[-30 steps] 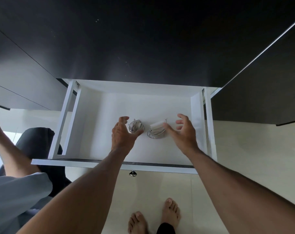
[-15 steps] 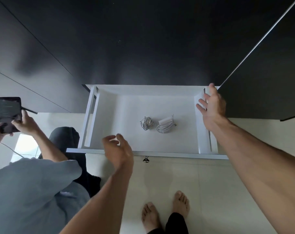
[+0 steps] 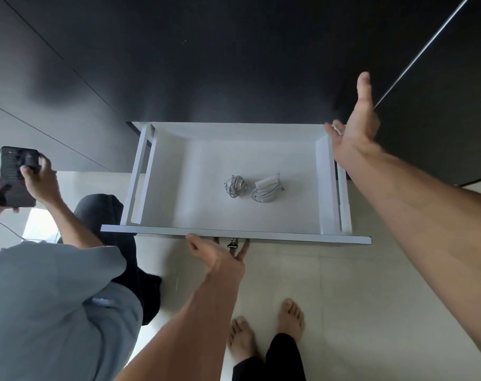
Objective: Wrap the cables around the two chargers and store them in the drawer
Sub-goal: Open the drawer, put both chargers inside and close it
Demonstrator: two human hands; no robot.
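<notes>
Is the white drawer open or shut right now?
Open: the drawer is pulled out, its inside visible with both wrapped chargers lying in it.

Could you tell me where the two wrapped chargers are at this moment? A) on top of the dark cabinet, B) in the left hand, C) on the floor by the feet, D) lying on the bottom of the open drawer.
D: both chargers lie side by side on the white drawer bottom, with neither hand touching them.
</notes>
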